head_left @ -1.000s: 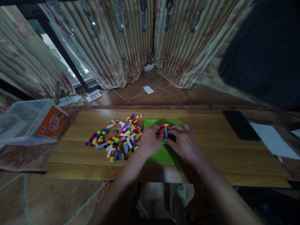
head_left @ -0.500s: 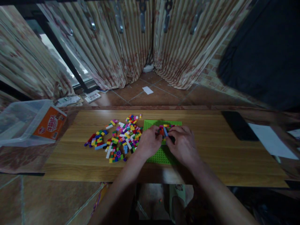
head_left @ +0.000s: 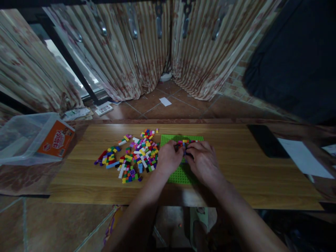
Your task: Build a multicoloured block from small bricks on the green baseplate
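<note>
A green studded baseplate [head_left: 180, 176] lies on the wooden table, with a row of multicoloured building bricks [head_left: 189, 141] showing between and behind my hands. Over its left part, my left hand [head_left: 169, 157] is closed, thumb and fingertips brought together at the bricks; whatever they grip is hidden. From the right, my right hand [head_left: 203, 159] pinches a blue brick [head_left: 184, 151], mostly covered by the fingers. Both sets of fingertips nearly meet above the plate. A loose pile of small bricks [head_left: 143, 152] in many colours spreads to the left of the plate.
On the table's right side lies a black phone-like slab [head_left: 267, 140], beside a white sheet of paper [head_left: 304, 157]. A clear plastic tub [head_left: 28, 136] with an orange label stands at the far left. Striped curtains [head_left: 147, 52] hang behind the wooden table [head_left: 236, 182].
The blue brick, standing out clearly between my hands before, is now mostly hidden by the fingers. My left thumb has shifted right, closer to my right fingertips.
</note>
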`<state>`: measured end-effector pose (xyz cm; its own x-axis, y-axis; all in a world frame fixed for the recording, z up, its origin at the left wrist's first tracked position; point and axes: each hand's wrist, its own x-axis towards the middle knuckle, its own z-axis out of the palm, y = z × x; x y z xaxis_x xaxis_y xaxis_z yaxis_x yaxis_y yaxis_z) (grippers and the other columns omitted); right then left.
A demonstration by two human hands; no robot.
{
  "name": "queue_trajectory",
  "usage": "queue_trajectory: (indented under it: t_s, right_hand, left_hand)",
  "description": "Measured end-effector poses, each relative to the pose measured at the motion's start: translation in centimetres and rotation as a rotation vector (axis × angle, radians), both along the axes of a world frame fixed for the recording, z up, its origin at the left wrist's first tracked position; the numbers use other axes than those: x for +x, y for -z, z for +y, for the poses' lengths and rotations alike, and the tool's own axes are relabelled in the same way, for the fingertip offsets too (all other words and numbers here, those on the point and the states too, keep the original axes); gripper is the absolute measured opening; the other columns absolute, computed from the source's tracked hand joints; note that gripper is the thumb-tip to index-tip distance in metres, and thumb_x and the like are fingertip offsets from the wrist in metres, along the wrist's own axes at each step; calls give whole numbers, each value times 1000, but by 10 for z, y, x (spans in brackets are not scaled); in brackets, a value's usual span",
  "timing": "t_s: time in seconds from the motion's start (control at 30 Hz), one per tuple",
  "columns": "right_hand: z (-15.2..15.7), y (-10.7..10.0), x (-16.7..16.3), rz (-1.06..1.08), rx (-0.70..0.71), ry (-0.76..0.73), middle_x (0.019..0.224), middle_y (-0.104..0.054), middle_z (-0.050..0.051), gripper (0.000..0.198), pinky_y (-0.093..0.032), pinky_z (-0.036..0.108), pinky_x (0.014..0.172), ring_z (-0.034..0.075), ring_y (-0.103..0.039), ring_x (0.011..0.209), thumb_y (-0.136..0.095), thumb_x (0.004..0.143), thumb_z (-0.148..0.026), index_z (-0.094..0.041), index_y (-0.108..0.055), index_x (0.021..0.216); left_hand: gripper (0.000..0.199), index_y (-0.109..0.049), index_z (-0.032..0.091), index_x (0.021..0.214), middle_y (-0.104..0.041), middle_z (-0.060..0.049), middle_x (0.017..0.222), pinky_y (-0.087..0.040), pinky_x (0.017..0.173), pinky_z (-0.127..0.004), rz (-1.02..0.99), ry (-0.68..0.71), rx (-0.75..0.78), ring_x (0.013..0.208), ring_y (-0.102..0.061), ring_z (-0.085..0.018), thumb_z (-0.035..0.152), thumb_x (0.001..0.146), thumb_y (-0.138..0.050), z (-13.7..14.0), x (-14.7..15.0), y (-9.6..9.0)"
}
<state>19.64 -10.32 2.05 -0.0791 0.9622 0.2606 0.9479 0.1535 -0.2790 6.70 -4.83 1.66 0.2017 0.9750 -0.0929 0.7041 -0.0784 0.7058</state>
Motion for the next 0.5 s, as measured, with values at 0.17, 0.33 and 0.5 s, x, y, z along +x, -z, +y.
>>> queue_trajectory:
  t_s: [0.17, 0.33, 0.5]
  right_hand:
    - [1, 1, 14, 104, 73, 33, 102, -71, 7, 17, -42, 43, 87, 27, -54, 100, -57, 87, -27, -20, -73, 90]
    - [-1, -2, 37, 190, 155, 143, 92, -72, 9, 25, -45, 42, 85, 26, -59, 91, -52, 89, -32, -19, -73, 91]
    - [-1, 0, 40, 197, 117, 152, 90, -72, 8, 25, -45, 40, 83, 25, -61, 86, -51, 89, -31, -20, -73, 89]
  left_hand:
    - [22, -71, 15, 90, -74, -8, 82, -46, 66, -26, -69, -62, -41, 76, -67, -18, 32, 80, -62, 4, 3, 0]
    - [20, -71, 14, 88, -74, -7, 81, -46, 65, -25, -111, -106, -70, 75, -67, -17, 27, 75, -66, 8, 7, 2]
    - [22, -70, 12, 89, -73, -7, 77, -46, 63, -24, -150, -150, -59, 71, -66, -17, 25, 72, -67, 12, 9, 8]
